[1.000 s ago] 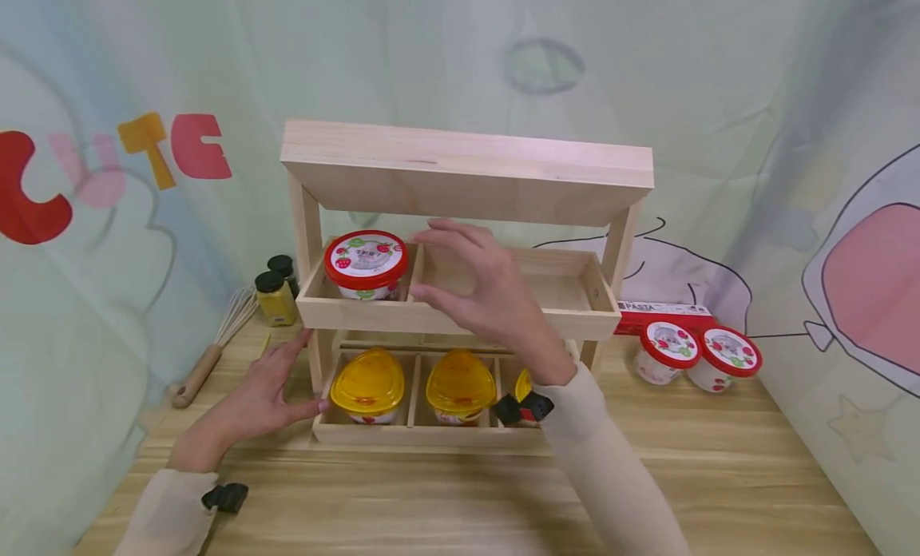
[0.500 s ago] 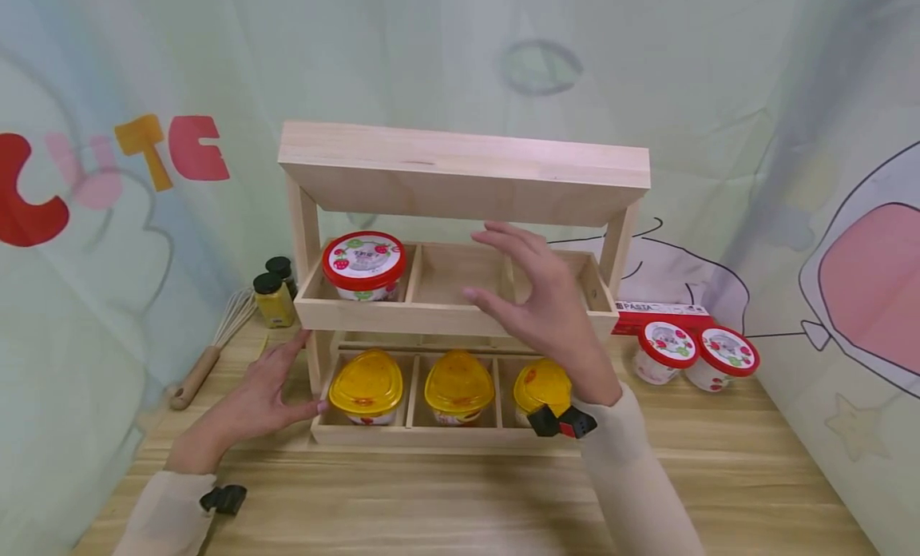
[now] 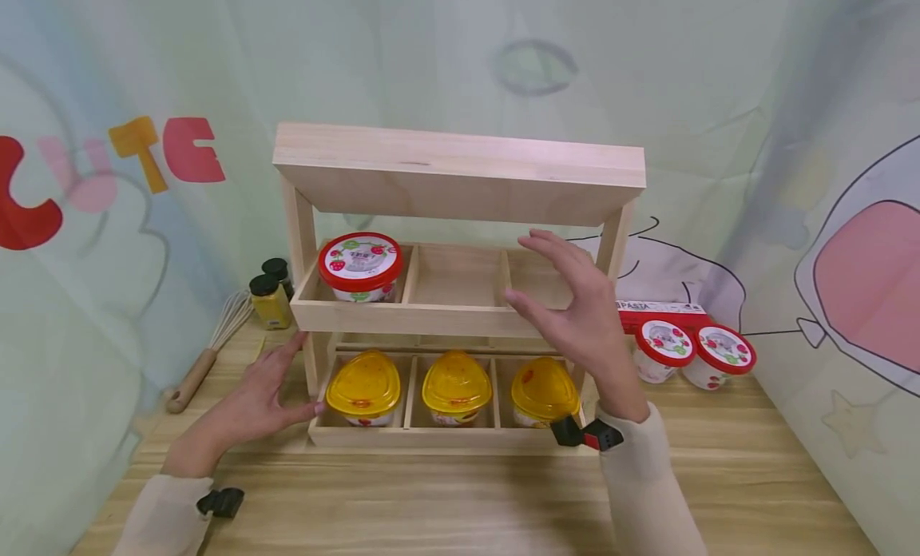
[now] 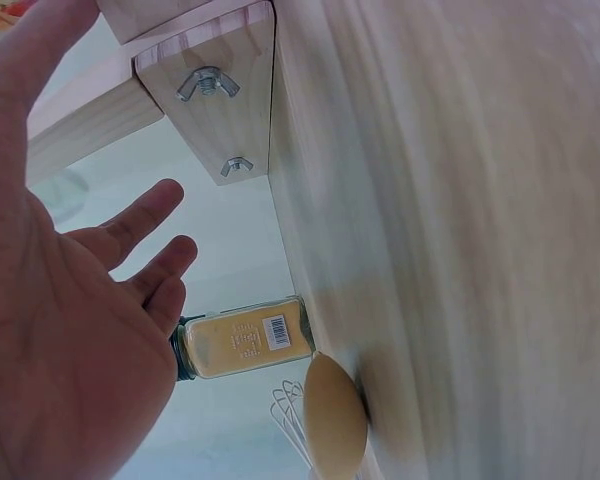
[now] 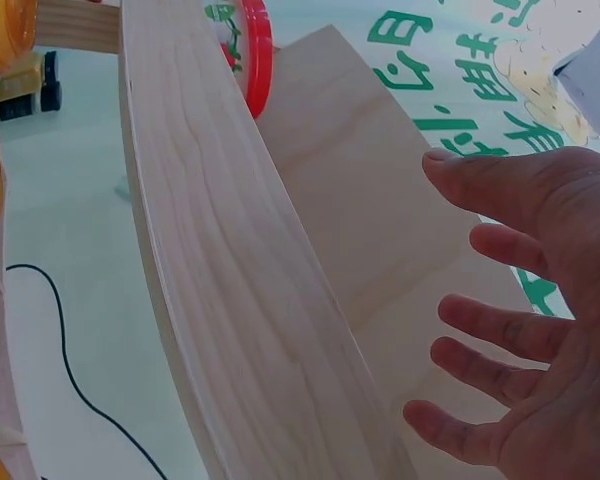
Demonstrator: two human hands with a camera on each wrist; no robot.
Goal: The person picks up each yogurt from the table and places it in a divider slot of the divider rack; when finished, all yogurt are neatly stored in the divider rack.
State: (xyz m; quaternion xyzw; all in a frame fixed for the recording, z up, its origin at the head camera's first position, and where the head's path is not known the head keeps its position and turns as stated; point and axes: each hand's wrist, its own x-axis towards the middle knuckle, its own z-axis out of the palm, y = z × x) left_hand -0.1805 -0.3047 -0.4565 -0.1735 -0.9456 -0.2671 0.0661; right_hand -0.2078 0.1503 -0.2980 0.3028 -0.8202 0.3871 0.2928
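Observation:
A two-tier wooden rack (image 3: pixel 460 320) stands on the table. In the upper tier's left compartment sits a red-lidded tub (image 3: pixel 361 266); three yellow-lidded cups (image 3: pixel 363 387) fill the lower tier's compartments. My left hand (image 3: pixel 251 404) is at the rack's lower left side, fingers spread, the thumb at the front corner. My right hand (image 3: pixel 582 324), empty with spread fingers, hovers before the upper tier's right compartment. The right wrist view shows this hand (image 5: pixel 540 330) beside the wooden front board (image 5: pixel 240 260).
Two red-lidded tubs (image 3: pixel 664 351) stand right of the rack, before a red pasta box (image 3: pixel 661 315). To the left are a yellow jar (image 3: pixel 271 302), a second dark-capped jar and a whisk (image 3: pixel 197 378). Patterned curtains hang behind and at both sides.
My right hand has moved right along the upper tier, from beside the red-lidded tub to the right compartment, uncovering the right yellow-lidded cup. My left hand has stayed at the rack's side.

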